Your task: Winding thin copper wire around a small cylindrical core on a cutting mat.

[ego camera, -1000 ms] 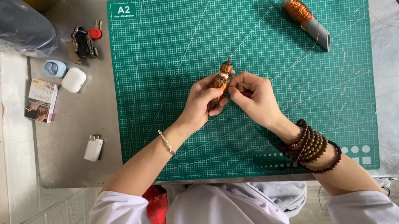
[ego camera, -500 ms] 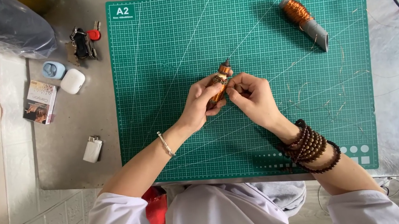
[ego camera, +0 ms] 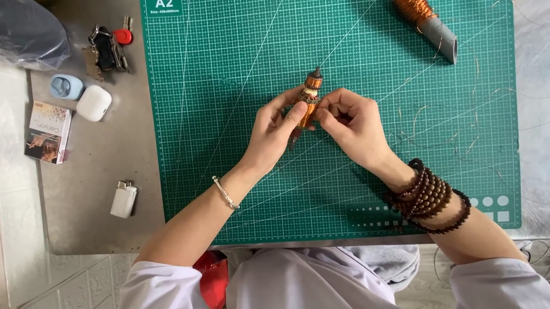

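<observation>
Both hands meet over the middle of the green cutting mat [ego camera: 227, 111], which lies on a grey table [ego camera: 89, 193]. The left hand [ego camera: 272, 133] closes thumb and fingers around a small rotor [ego camera: 310, 93], a copper-wound piece with a short shaft pointing away from the person, held tilted just above the mat. The right hand [ego camera: 352, 123] pinches at the rotor's near end with thumb and forefinger drawn narrow; it probably grips a fine wire there, but the strand is too thin to make out. A thin bracelet [ego camera: 225, 192] sits on the left wrist, and wooden beads [ego camera: 429, 196] wrap the right wrist several times.

At the mat's far right corner lies a spool [ego camera: 424, 21] of copper wire on a grey tube, well apart from the hands. Loose wire scraps [ego camera: 459, 127] lie scattered on the mat to the right of the hands. Left of the mat, on the table, are keys [ego camera: 107, 49], a white earbud case [ego camera: 93, 102], a small blue case [ego camera: 66, 86], a little box [ego camera: 48, 132] and a white charger [ego camera: 124, 199].
</observation>
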